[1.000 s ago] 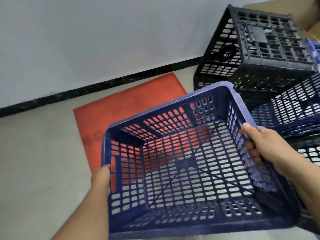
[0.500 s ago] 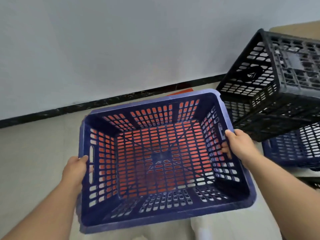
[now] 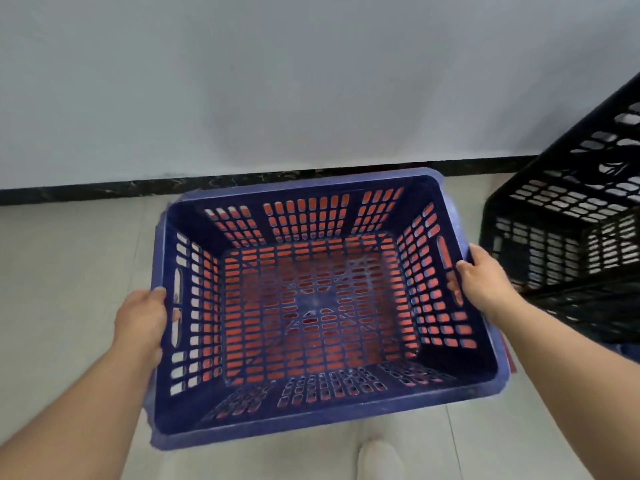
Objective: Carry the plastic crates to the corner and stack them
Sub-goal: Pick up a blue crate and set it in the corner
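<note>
Head view shows left hand (image 3: 142,320) and right hand (image 3: 485,282) gripping the blue crate (image 3: 318,407) mid-frame; its right edge could clip the tilted black crate (image 3: 568,237).

Even, soft, bright light, no glare. A faint grey shadow smudges the wall (image 3: 277,98) at twelve o'clock. Wide-angle bending bows the baseboard (image 3: 104,188). The crate (image 3: 460,382) rim is smeared with blur; the shoe (image 3: 379,459) at six o'clock is soft.
</note>
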`<state>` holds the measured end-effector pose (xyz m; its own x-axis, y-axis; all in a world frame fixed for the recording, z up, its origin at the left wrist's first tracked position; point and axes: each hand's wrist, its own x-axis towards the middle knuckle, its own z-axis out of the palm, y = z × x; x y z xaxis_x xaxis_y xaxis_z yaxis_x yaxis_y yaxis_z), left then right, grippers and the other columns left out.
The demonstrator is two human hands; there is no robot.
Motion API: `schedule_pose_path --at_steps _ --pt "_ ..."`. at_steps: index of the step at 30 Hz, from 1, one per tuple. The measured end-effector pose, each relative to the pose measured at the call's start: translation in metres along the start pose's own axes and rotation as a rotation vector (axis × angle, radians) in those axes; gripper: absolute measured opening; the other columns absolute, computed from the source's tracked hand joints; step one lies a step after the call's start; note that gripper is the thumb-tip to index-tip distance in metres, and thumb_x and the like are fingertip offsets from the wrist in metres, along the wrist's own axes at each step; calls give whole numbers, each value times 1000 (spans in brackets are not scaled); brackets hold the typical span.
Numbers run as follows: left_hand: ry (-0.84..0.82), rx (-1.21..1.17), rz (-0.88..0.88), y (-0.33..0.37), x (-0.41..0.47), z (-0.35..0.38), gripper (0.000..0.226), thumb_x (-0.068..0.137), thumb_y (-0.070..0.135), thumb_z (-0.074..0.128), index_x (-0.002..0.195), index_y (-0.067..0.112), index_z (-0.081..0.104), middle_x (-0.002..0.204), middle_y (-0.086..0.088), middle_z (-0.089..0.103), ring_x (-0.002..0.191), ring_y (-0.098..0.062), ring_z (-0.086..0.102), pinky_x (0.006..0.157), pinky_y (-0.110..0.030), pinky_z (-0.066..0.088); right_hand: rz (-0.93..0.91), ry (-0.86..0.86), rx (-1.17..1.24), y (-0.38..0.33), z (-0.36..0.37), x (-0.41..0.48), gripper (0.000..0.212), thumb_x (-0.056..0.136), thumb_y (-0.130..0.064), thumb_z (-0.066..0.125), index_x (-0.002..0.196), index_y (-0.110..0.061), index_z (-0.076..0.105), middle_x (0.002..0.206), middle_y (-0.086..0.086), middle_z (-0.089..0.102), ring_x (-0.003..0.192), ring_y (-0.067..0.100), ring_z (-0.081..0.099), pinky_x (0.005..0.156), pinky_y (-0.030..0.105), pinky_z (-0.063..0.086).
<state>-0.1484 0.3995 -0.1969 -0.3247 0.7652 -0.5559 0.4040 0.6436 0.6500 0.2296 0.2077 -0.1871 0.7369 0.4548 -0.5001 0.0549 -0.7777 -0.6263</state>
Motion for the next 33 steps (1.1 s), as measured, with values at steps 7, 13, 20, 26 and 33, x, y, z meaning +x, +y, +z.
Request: schedule_pose_path --at_steps 7,13,20,26,33 --pt "-100 55 41 -35 26 21 30 95 9 45 121 15 58 104 -18 69 80 -33 66 79 -49 56 -50 -94 -102 27 28 41 52 92 -10 45 143 -18 40 132 11 56 120 32 54 102 35 40" --pt "-54 66 -92 -71 0 10 45 98 45 41 126 13 57 112 -14 67 96 -33 65 85 -44 52 78 39 -134 67 32 7 37 98 -35 41 112 -5 59 115 22 64 98 35 57 82 39 42" --pt "26 -50 -82 -72 -10 20 30 100 39 42 115 18 56 104 -12 65 86 -32 64 71 -36 52 148 119 -91 77 44 6 36 96 -39 38 100 -9 57 106 21 63 96 40 57 84 46 47" --pt "37 -163 -144 -62 -16 15 21 98 33 50 110 18 59 88 -8 67 73 -25 63 61 -31 48 263 211 39 56 48 2 32 94 -31 44 99 -5 61 98 18 63 90 38 60 79 43 50" --pt "67 -242 -223 -54 -27 -14 17 96 33 53 96 18 62 92 -12 69 80 -32 66 73 -41 55 243 210 57 17 44 -17 25 90 -35 48 94 -14 62 92 15 67 82 39 65 81 54 54"
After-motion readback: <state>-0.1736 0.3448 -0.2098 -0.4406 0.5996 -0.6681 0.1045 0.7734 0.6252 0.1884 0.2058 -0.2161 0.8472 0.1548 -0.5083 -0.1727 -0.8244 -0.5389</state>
